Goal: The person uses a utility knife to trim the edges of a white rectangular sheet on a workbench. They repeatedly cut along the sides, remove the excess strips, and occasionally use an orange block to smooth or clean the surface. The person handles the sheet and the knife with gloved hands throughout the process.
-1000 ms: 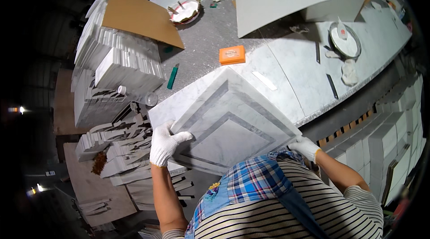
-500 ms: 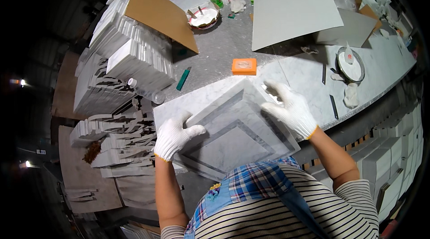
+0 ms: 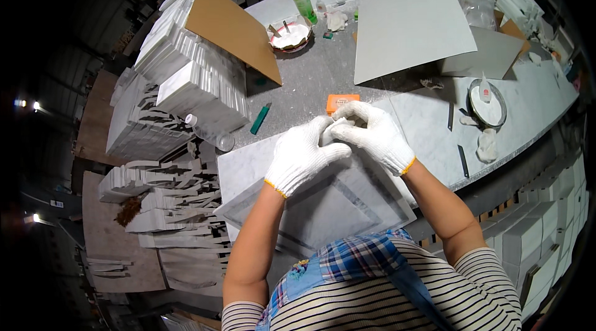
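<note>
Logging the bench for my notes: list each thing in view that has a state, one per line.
Left hand: gloved, fingertips meeting the right hand.
Right hand: gloved, closed against the left above the slab.
Marble slab: flat on the bench.
Green bottle: upright.
Brown board: lying on the tile stack.
Grey sheet: lying flat.

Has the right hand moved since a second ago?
Yes. The right hand has left the marble panel's right edge, moved up toward the orange block, and now meets the left hand.

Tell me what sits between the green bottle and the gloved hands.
In the head view, a white bowl lies near the green bottle, then bare grey tabletop, then an orange block just before the hands.
</note>
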### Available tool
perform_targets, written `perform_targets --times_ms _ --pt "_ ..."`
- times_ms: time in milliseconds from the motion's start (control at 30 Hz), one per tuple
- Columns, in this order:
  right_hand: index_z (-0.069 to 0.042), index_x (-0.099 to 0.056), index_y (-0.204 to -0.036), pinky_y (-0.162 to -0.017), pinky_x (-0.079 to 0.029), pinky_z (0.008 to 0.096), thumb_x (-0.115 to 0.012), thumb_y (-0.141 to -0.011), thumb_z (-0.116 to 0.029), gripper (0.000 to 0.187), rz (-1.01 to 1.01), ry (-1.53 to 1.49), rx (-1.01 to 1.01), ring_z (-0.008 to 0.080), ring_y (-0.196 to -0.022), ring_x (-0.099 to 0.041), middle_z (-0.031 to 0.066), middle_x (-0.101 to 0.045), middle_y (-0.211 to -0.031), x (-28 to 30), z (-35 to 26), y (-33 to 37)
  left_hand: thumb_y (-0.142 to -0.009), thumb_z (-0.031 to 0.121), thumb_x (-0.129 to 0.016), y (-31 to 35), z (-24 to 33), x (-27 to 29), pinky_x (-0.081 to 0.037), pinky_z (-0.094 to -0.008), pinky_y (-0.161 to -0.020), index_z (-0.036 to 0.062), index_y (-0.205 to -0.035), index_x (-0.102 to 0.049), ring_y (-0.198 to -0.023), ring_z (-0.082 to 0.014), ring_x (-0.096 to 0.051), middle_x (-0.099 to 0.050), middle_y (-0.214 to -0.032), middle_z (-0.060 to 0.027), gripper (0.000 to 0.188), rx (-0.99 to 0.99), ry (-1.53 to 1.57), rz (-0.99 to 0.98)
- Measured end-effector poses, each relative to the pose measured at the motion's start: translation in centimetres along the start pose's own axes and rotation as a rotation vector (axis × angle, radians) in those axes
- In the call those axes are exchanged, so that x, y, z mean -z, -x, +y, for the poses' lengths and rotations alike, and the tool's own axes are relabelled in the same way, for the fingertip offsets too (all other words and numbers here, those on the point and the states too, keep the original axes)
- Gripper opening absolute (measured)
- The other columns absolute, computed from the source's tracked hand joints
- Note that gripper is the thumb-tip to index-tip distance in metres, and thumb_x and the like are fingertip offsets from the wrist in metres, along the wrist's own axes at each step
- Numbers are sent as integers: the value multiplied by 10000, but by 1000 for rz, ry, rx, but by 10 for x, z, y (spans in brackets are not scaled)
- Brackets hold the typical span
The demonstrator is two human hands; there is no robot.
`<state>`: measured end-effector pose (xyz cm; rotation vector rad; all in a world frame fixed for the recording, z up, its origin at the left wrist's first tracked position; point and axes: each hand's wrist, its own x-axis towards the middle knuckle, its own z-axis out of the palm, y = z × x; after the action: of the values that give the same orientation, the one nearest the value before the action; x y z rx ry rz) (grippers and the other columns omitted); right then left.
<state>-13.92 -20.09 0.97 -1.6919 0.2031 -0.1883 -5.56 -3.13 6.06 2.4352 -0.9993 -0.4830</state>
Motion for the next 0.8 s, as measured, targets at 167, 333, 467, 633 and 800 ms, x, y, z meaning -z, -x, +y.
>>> perform_targets --times_ms 167,333,467,633,800 --pt "-9 -729 -1092 -855 -541 300 -738 -904 -197 265 -44 -251 -15 136 -963 -672 54 -731 -1016 2 -2 -4 -783 414 -800 -12 4 0 -542 -396 -827 48 -1185 -698 -903 -312 -712 -732 -988 -187 553 -6 33 -18" --pt "8 -705 -1121 -866 -520 279 -735 -935 -153 248 186 -406 91 120 -971 -653 41 -717 -1049 12 4 -14 -836 248 -763 -17 6 9 -523 -320 -843 2 -1172 -698 -901 -168 -664 -728 -994 -136 421 -13 211 -160" --pt "-1 -697 -1158 -774 -496 258 -688 -983 -169 242 276 -446 28 87 -867 -603 23 -696 -1015 23 15 -17 -848 130 -738 -18 -4 -1 -505 -290 -921 -21 -1211 -697 -985 -132 -643 -733 -1087 -85 396 -109 475 -98" --pt "3 -696 -1186 -711 -481 241 -645 -1025 -232 290 272 -377 -59 83 -799 -572 23 -676 -957 20 41 -3 -838 102 -739 -22 -3 2 -497 -283 -945 -37 -1225 -695 -996 -128 -633 -722 -1098 -65 414 -41 559 -142" --pt "-12 -680 -1212 -837 -528 299 -540 -1079 -312 356 97 -351 -226 115 -913 -624 49 -699 -1055 17 62 21 -853 121 -723 -28 -7 0 -512 -268 -865 -39 -1151 -709 -903 -106 -634 -728 -997 -32 339 -23 558 -146"
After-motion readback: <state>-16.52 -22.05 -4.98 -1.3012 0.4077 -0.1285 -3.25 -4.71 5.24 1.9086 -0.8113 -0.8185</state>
